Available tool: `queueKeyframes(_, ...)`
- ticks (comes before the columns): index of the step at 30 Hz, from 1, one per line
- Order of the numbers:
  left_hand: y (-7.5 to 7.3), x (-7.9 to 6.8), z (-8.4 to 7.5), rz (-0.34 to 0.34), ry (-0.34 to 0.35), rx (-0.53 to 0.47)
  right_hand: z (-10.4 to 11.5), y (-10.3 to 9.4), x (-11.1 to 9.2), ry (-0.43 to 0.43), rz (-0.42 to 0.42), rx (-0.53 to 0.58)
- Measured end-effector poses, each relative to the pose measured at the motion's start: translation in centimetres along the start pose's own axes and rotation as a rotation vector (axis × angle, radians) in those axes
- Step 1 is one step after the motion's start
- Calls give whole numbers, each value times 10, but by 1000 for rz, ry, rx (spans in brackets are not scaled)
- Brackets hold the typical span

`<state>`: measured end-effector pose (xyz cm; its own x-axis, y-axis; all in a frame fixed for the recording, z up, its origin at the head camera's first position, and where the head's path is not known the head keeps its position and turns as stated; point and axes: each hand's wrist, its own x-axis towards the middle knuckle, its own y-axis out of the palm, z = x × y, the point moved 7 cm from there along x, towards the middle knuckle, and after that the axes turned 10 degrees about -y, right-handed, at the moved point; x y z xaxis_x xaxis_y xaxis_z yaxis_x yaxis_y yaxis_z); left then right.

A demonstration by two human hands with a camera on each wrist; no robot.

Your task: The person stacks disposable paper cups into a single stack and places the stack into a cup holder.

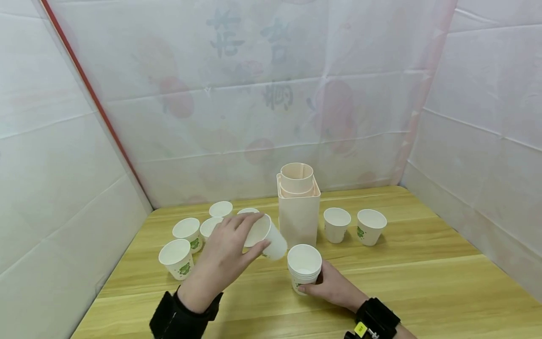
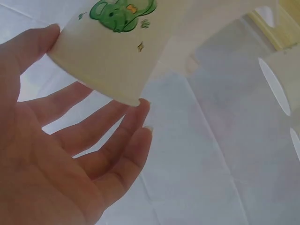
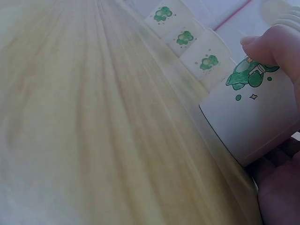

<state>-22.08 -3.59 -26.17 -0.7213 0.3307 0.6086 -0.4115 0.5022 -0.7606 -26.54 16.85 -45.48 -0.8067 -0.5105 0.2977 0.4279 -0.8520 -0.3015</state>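
Note:
My left hand point(image 1: 228, 249) pinches a white paper cup point(image 1: 275, 245) by the rim, thumb on one side and fingers on the other. The cup is tilted in the air, its mouth turned toward the palm. A green cartoon print shows on its wall in the left wrist view point(image 2: 117, 56). Just to the right, my right hand point(image 1: 336, 285) grips a short stack of nested paper cups point(image 1: 304, 268) low on its side. That stack stands upright, and several rims show at its top. In the right wrist view the thumb lies across the printed outer cup point(image 3: 253, 112).
Several upright paper cups point(image 1: 175, 259) stand at the left, partly behind my left hand. Behind the stack rises a tall cream square holder point(image 1: 298, 221) with a round tube point(image 1: 296, 176) in its top. Two more cups, one nearer point(image 1: 336, 226) and one farther right point(image 1: 371, 228), stand beside it.

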Motion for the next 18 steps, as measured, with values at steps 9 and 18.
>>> queueKeyframes(9,8,12,-27,0,74,-77,-1,-1,1,0,7,-1)
queueKeyframes(18,25,17,-49,-17,150,-54,-1,0,2,-13,28,19)
